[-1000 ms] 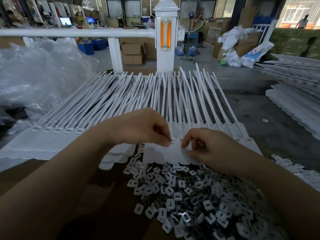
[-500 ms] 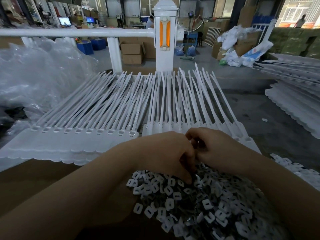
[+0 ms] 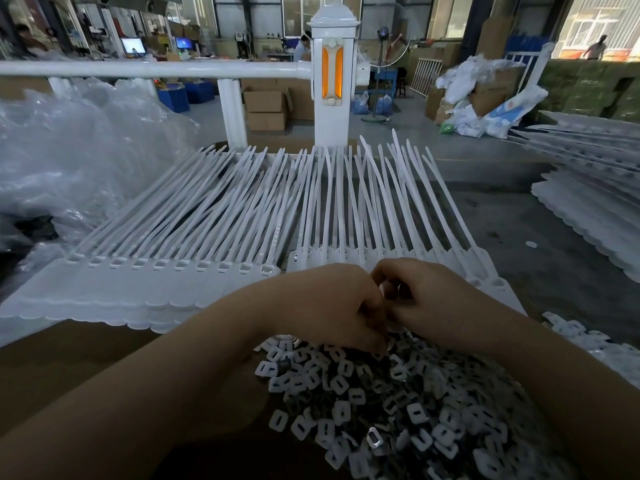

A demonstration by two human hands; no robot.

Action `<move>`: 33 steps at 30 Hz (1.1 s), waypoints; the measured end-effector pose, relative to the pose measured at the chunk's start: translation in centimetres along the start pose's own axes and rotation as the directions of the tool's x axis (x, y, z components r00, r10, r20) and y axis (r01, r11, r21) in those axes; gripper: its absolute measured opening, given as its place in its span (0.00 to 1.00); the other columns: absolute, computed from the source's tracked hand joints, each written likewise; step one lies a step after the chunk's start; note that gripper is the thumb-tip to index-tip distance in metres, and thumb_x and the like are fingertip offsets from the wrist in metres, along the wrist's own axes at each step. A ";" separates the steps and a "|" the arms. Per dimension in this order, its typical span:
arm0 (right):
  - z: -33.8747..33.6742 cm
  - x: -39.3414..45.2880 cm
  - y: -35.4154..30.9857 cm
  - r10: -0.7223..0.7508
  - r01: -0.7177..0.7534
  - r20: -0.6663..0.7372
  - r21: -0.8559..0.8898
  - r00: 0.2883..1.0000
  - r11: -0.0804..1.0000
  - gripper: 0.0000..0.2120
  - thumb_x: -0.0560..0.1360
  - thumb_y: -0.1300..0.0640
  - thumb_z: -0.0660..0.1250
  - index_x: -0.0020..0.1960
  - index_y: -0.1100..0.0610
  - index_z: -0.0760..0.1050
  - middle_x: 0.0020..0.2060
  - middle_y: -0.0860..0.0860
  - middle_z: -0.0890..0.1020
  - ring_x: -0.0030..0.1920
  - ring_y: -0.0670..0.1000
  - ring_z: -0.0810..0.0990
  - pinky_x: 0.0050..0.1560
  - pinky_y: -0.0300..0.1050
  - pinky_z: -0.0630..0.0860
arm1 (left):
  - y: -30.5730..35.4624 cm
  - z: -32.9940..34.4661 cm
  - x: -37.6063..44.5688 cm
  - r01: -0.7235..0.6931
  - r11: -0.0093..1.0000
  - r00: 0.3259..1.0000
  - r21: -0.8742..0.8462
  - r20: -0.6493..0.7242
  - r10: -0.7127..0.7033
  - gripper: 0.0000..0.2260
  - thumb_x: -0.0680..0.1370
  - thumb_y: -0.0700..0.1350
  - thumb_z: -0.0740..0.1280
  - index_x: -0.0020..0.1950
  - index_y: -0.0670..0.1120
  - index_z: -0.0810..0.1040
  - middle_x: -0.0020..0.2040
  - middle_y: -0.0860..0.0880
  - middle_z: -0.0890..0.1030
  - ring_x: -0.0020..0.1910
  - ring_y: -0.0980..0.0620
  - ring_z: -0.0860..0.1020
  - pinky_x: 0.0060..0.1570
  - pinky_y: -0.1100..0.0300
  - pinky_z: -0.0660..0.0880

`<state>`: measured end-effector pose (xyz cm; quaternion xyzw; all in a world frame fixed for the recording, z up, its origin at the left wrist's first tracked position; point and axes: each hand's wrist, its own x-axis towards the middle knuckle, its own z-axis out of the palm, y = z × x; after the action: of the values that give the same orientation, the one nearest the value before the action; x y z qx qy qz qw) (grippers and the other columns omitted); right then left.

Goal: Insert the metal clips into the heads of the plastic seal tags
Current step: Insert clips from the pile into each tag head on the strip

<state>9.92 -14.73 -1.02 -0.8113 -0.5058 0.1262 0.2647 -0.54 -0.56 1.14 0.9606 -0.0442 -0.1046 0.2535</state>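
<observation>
Two rows of white plastic seal tags lie side by side, the left row with its heads (image 3: 166,265) in a line and the right row (image 3: 346,254) partly behind my hands. A heap of small metal clips (image 3: 398,403) with white frames lies in front of me. My left hand (image 3: 332,306) curls down over the heap's far edge, and its fingertips pinch what looks like a clip. My right hand (image 3: 436,299) touches it, fingers curled round something shiny, apparently clips.
Crumpled clear plastic sheeting (image 3: 79,157) is piled at the left. A white rail and post (image 3: 332,81) stand behind the tags. More stacked tags (image 3: 588,209) lie at the right, with loose clips (image 3: 571,334) near my right forearm. Brown cardboard (image 3: 86,358) covers the near left.
Both hands have pulled back from the right row's heads towards me. My left hand has dropped onto the clip heap beside the right hand. The left row's heads are uncovered now.
</observation>
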 end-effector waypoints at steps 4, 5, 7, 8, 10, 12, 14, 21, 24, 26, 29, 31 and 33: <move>0.0 0.1 0.1 0.000 0.000 -0.010 -0.018 1.000 1.000 0.08 0.73 0.55 0.68 0.43 0.41 0.73 0.37 0.46 0.80 0.37 0.43 0.78 0.37 0.38 0.76 | -0.2 -0.3 0.0 0.018 0.998 1.000 -0.067 -0.007 -0.018 0.04 0.74 0.50 0.73 0.47 0.52 0.84 0.39 0.56 0.84 0.39 0.63 0.81 0.46 0.66 0.78; 0.0 0.1 0.1 -0.001 0.000 -0.013 -0.026 1.000 1.000 0.08 0.73 0.54 0.69 0.44 0.41 0.73 0.37 0.45 0.79 0.37 0.43 0.77 0.37 0.37 0.75 | -0.3 -0.3 0.0 0.026 0.996 1.000 -0.090 -0.014 -0.027 0.04 0.75 0.50 0.73 0.47 0.52 0.84 0.40 0.55 0.84 0.38 0.62 0.81 0.45 0.66 0.78; 0.1 0.2 0.1 0.002 -0.003 -0.018 -0.035 1.000 0.999 0.07 0.73 0.52 0.69 0.44 0.41 0.73 0.37 0.45 0.78 0.37 0.43 0.77 0.37 0.36 0.73 | -0.5 -0.5 0.0 0.037 0.990 0.999 -0.137 -0.027 -0.041 0.06 0.76 0.50 0.72 0.48 0.49 0.85 0.40 0.54 0.85 0.36 0.62 0.81 0.40 0.71 0.76; 0.1 0.2 0.1 0.004 -0.005 -0.018 -0.035 1.000 0.999 0.06 0.73 0.51 0.69 0.44 0.41 0.74 0.37 0.45 0.78 0.37 0.43 0.76 0.36 0.36 0.73 | -0.6 -0.6 -0.1 0.045 0.986 0.998 -0.160 -0.031 -0.051 0.07 0.76 0.49 0.71 0.49 0.47 0.85 0.39 0.54 0.85 0.35 0.61 0.81 0.37 0.73 0.74; 0.0 0.2 0.1 0.012 -0.012 -0.017 -0.032 1.000 0.999 0.04 0.73 0.50 0.68 0.44 0.41 0.74 0.37 0.45 0.78 0.37 0.43 0.76 0.36 0.35 0.72 | -0.7 -0.9 -0.2 0.072 0.977 0.996 -0.200 -0.040 -0.082 0.08 0.76 0.48 0.71 0.48 0.45 0.85 0.38 0.53 0.85 0.33 0.62 0.81 0.35 0.73 0.73; -0.1 0.1 0.1 0.023 -0.024 -0.019 -0.013 1.000 1.000 0.03 0.74 0.49 0.68 0.45 0.41 0.75 0.36 0.45 0.79 0.37 0.41 0.77 0.34 0.33 0.71 | -1.0 -1.1 -0.2 0.105 0.964 0.992 -0.243 -0.049 -0.120 0.07 0.76 0.48 0.71 0.46 0.45 0.85 0.38 0.53 0.85 0.33 0.62 0.81 0.36 0.73 0.75; -0.2 0.1 0.1 0.023 -0.023 -0.030 0.016 0.999 1.000 0.04 0.75 0.51 0.67 0.46 0.42 0.77 0.35 0.45 0.80 0.35 0.40 0.77 0.32 0.33 0.71 | -1.2 -1.4 -0.1 0.131 0.950 0.984 -0.282 -0.083 -0.160 0.06 0.76 0.48 0.71 0.45 0.46 0.84 0.38 0.53 0.85 0.33 0.62 0.81 0.36 0.73 0.73; -1.4 0.3 -1.1 -0.012 0.030 -0.123 0.141 0.992 0.990 0.07 0.75 0.55 0.69 0.47 0.43 0.78 0.36 0.43 0.82 0.36 0.43 0.79 0.35 0.36 0.75 | -2.2 -2.3 -0.2 0.216 0.876 0.939 -0.431 -0.156 -0.308 0.06 0.77 0.47 0.70 0.46 0.46 0.85 0.39 0.53 0.86 0.32 0.61 0.78 0.31 0.68 0.71; -2.2 0.4 -1.8 -0.034 0.045 -0.120 0.091 0.992 0.995 0.07 0.73 0.54 0.73 0.45 0.42 0.79 0.38 0.43 0.82 0.39 0.40 0.80 0.38 0.34 0.74 | -2.4 -2.8 -0.3 0.216 0.830 0.927 -0.514 -0.158 -0.339 0.07 0.76 0.46 0.70 0.46 0.45 0.85 0.39 0.51 0.86 0.32 0.59 0.77 0.34 0.65 0.71; -2.6 0.6 -2.3 -0.045 0.049 -0.112 0.039 0.993 0.998 0.07 0.72 0.53 0.74 0.45 0.42 0.79 0.38 0.42 0.83 0.39 0.38 0.79 0.38 0.32 0.73 | -2.5 -3.2 -0.4 0.210 0.802 0.924 -0.560 -0.155 -0.350 0.07 0.75 0.46 0.70 0.46 0.43 0.85 0.39 0.49 0.86 0.32 0.58 0.77 0.34 0.64 0.70; -2.9 1.2 -2.9 -0.068 0.063 -0.137 -0.046 0.988 0.997 0.07 0.71 0.52 0.75 0.44 0.42 0.78 0.38 0.41 0.82 0.39 0.37 0.79 0.38 0.30 0.71 | -2.7 -3.7 -0.6 0.210 0.769 0.924 -0.604 -0.135 -0.359 0.06 0.75 0.44 0.70 0.45 0.43 0.85 0.38 0.48 0.85 0.30 0.58 0.77 0.32 0.65 0.70; -2.8 1.6 -3.3 -0.096 0.081 -0.156 -0.097 0.983 0.992 0.08 0.71 0.51 0.75 0.43 0.41 0.77 0.38 0.40 0.82 0.39 0.36 0.78 0.36 0.27 0.71 | -2.8 -3.9 -0.8 0.211 0.749 0.925 -0.628 -0.120 -0.361 0.05 0.76 0.43 0.70 0.43 0.44 0.85 0.37 0.48 0.85 0.29 0.57 0.76 0.30 0.66 0.70; -2.7 2.0 -3.6 -0.126 0.108 -0.168 -0.112 0.978 0.988 0.07 0.71 0.52 0.74 0.43 0.42 0.78 0.36 0.39 0.81 0.40 0.35 0.78 0.37 0.25 0.70 | -3.1 -4.2 -0.9 0.212 0.740 0.927 -0.639 -0.108 -0.359 0.06 0.76 0.43 0.70 0.41 0.44 0.85 0.37 0.47 0.85 0.30 0.56 0.76 0.30 0.66 0.70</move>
<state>9.40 -12.53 3.30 -0.8006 -0.5333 0.0127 0.2729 -0.40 4.25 3.36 0.8253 0.1697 -0.0420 0.5369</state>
